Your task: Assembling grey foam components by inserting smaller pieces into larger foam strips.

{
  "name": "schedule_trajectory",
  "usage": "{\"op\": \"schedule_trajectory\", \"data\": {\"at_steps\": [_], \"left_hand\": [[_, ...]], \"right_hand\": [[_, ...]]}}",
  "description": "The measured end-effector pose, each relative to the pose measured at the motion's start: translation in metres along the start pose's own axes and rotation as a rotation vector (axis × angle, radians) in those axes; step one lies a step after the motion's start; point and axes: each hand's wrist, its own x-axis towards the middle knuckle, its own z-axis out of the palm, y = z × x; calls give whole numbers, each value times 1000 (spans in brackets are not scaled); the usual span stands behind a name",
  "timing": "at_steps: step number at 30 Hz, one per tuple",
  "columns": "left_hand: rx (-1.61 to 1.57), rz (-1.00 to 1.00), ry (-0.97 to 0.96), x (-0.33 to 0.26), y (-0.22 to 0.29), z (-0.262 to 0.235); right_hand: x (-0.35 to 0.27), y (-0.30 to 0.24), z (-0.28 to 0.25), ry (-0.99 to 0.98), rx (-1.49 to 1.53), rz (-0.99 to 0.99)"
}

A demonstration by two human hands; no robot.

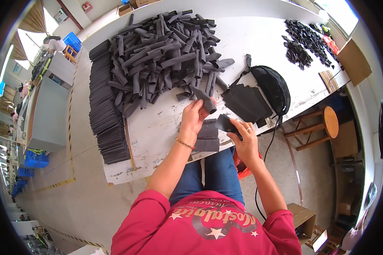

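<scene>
My left hand [191,120] grips a dark grey fabric tube [206,101] between thumb and fingers, its near end gaping toward my right hand. In my right hand [246,139] is a flat black piece [224,123], pinched at its near end and held just short of the tube. Beneath both hands, flat dark grey fabric pieces [207,135] lie at the table's front edge. More flat black pieces [244,102] are fanned out to the right, beside a rounded black bag [273,85]. Beyond my left hand rises a large heap of similar grey tubes [157,55].
A long row of stacked flat grey pieces [106,114] lines the left side of the white table [259,38]. Small dark pieces [304,42] are spread at the far right. A wooden stool [327,123] stands right of the table. A black cord [266,170] hangs over the edge.
</scene>
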Motion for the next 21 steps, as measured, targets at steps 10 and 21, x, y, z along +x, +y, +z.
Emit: {"op": "schedule_trajectory", "data": {"at_steps": [10,21], "left_hand": [[-108,-18,-47,-34,5,7],[-47,172,46,-76,12,38]], "right_hand": [[9,-23,4,144,-275,-141],[21,-44,11,300,-416,-258]]}}
